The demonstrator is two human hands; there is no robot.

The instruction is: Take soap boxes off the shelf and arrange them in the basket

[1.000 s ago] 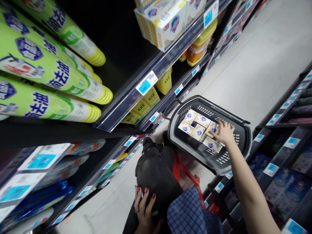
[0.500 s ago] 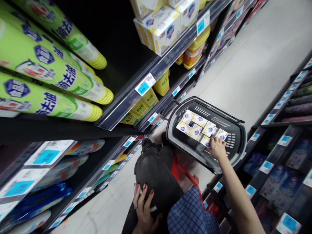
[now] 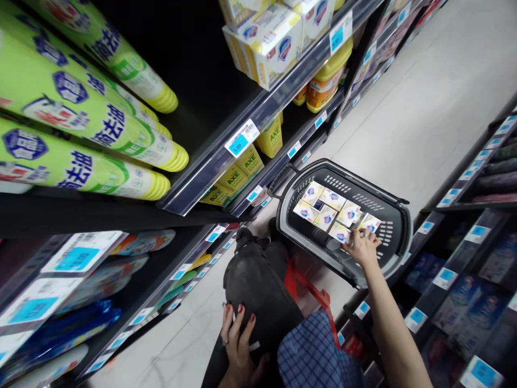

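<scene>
My right hand [image 3: 363, 248] reaches into a dark grey shopping basket [image 3: 285, 221] on the floor. Its fingers are spread at the near ends of two soap boxes, touching or just over them; the fingertips are partly hard to make out. Several white and yellow soap boxes [image 3: 325, 217] lie in two rows on the basket floor, printed sides up, with a small dark gap among them. My left hand [image 3: 240, 345] lies on my dark-trousered knee [image 3: 258, 285], fingers apart and holding nothing.
Green bottles [image 3: 100, 129] lie on the left shelf, near larger soap packs [image 3: 269, 48]. Yellow AXE packs [image 3: 238, 172] stand lower down. More shelving [image 3: 456, 269] lines the right side. A red strap [image 3: 315, 293] and blue checked cloth [image 3: 319, 350] hang beside my leg.
The fingers of my right hand have spread a little over the near boxes. The boxes keep their arrangement. My left hand stays on my knee; the view has shifted slightly.
</scene>
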